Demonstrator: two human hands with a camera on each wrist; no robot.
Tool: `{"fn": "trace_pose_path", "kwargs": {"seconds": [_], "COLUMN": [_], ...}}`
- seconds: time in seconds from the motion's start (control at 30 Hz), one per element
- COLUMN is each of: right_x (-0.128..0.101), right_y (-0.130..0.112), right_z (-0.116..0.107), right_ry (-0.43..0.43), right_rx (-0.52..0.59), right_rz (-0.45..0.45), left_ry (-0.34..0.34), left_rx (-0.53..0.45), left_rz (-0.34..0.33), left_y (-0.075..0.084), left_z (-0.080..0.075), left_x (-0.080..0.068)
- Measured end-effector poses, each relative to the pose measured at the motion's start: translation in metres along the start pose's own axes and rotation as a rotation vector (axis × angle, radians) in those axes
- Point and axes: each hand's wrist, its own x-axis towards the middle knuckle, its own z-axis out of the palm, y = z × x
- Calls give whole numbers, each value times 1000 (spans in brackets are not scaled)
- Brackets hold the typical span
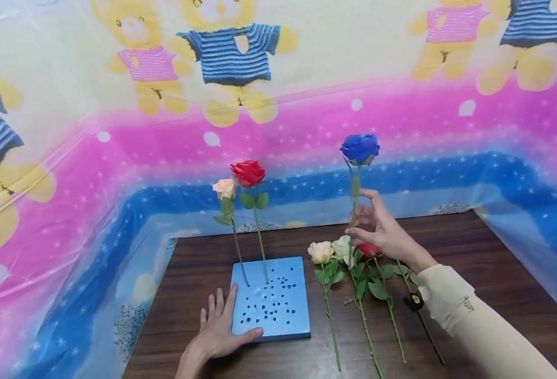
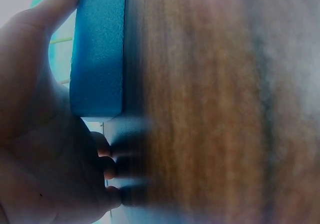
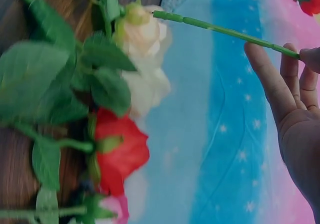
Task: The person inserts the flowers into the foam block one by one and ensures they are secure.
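Observation:
My right hand [image 1: 378,226] pinches the green stem of a blue rose [image 1: 360,148], held upright above the loose flowers. In the right wrist view, the bare lower end of that stem [image 3: 225,30] sticks out past the fingers. Against the left and front edges of a blue foam block [image 1: 292,305] rests my left hand [image 1: 217,329], its fingers spread and its thumb on the top. Many small holes dot the block. A red rose [image 1: 248,172] and a pale peach rose [image 1: 225,188] stand in it near the back. The left wrist view shows the block's side [image 2: 97,54] beside the palm.
Right of the block lie a peach rose [image 1: 321,252], a white rose [image 1: 342,249] and a red rose [image 1: 366,249] on the dark wooden table [image 1: 188,273]. A pink flower [image 3: 114,208] lies beyond them. A small black object [image 1: 413,301] is by the right sleeve. A bear-patterned sheet hangs behind.

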Motion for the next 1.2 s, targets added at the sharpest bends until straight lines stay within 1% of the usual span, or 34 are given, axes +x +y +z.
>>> {"fn": "trace_pose_path", "kwargs": {"seconds": [0.17,0.23,0.37,0.6,0.9,1.2], "right_x": [9,12,17,28,40,50], "right_y": [3,3,0,0,7,15], "right_z": [16,21,30,46,67,87], "right_ry": [-20,-25,-34,-39,-59,-65], "right_rx": [-29,-17,50,84,95,144], "right_rz": [-6,5,30,50,35,34], "left_ry": [-4,-6,-7,-1,-6,1], "left_rx": [-1,-1,3,-7,-16,-12], "left_rz": [3,7,5,11,12,14], "left_y": [-2,-2,-2,-2,-5,-4], "left_z": [0,0,-1,-1,0,-1], "left_x": [0,0,0,0,-1,-1]}}
